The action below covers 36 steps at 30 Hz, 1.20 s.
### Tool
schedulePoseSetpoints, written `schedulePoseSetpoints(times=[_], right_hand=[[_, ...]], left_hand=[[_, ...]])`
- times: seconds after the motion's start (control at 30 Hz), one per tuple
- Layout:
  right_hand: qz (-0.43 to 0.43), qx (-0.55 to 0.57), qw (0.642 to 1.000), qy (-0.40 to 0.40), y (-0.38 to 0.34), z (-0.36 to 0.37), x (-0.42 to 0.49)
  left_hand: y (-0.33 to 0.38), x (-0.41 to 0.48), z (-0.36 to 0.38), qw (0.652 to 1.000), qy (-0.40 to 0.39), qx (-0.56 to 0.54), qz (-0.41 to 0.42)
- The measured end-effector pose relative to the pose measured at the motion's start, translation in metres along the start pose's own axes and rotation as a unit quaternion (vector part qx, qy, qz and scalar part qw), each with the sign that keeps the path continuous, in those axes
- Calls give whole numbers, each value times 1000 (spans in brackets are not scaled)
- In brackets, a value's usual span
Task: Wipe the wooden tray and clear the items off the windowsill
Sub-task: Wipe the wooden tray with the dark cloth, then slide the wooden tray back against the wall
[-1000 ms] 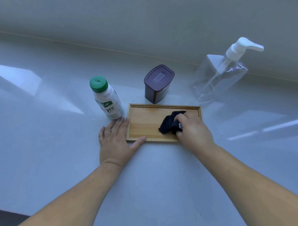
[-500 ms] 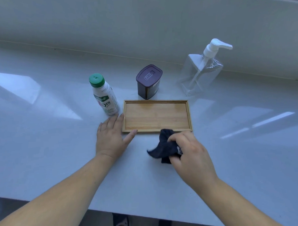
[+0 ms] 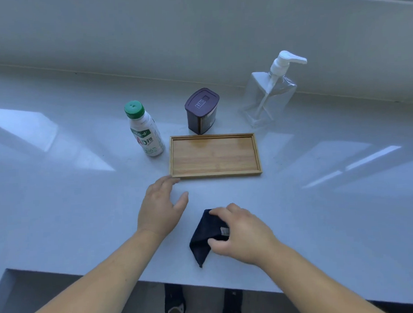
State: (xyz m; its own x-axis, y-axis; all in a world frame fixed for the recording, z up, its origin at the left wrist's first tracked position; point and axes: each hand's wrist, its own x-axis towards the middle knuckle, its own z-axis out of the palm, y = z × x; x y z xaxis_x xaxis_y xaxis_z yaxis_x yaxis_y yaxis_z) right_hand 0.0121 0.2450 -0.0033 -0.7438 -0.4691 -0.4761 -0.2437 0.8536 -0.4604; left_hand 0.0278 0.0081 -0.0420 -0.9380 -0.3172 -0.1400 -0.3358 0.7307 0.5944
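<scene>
The empty wooden tray (image 3: pixel 215 156) lies flat on the white windowsill (image 3: pixel 62 208). Behind it stand a white drink bottle with a green cap (image 3: pixel 145 131) at its left, a dark purple lidded container (image 3: pixel 201 111) in the middle, and a clear pump bottle (image 3: pixel 270 93) at the right. My left hand (image 3: pixel 161 204) hovers open just in front of the tray's near left corner, fingertips close to its rim. My right hand (image 3: pixel 242 234) rests on a dark blue cloth (image 3: pixel 201 240) that lies on the sill near the front edge, fingers curled over it.
The sill's front edge (image 3: pixel 205 285) runs just below the cloth, with the floor and my shoes (image 3: pixel 174 300) beneath it. A pale wall rises behind the bottles. Bright sun patches lie on the sill left and right.
My right hand carried the cloth off the tray and down toward the sill's front edge. My left hand let go of the tray's left corner and drew back toward me.
</scene>
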Motion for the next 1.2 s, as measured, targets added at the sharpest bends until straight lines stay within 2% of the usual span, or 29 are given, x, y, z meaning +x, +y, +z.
schedulePoseSetpoints(times=[0.07, 0.13, 0.17, 0.27, 0.43, 0.6, 0.73, 1.0, 1.2], right_hand=[[67, 111, 990, 54, 10, -35, 14], [132, 249, 945, 168, 23, -71, 39], [163, 312, 915, 199, 28, -85, 53], [235, 437, 847, 192, 36, -103, 90], [265, 469, 820, 194, 29, -104, 113], [295, 569, 751, 158, 37, -106, 114], [304, 534, 776, 144, 42, -103, 107], [325, 500, 772, 221, 69, -133, 60], [323, 497, 766, 248, 132, -166, 19]], left_hand=[[7, 17, -9, 995, 10, -75, -60], [17, 38, -16, 980, -6, -152, -128], [21, 47, -18, 968, -17, -191, -164], [28, 69, -18, 935, -30, -267, -233], [29, 84, -18, 916, -68, -297, -259], [20, 86, -26, 910, -86, -308, -263], [18, 79, -32, 909, -107, -325, -239], [76, 71, -31, 921, -159, -311, -172], [143, 66, 3, 923, -218, -286, -135]])
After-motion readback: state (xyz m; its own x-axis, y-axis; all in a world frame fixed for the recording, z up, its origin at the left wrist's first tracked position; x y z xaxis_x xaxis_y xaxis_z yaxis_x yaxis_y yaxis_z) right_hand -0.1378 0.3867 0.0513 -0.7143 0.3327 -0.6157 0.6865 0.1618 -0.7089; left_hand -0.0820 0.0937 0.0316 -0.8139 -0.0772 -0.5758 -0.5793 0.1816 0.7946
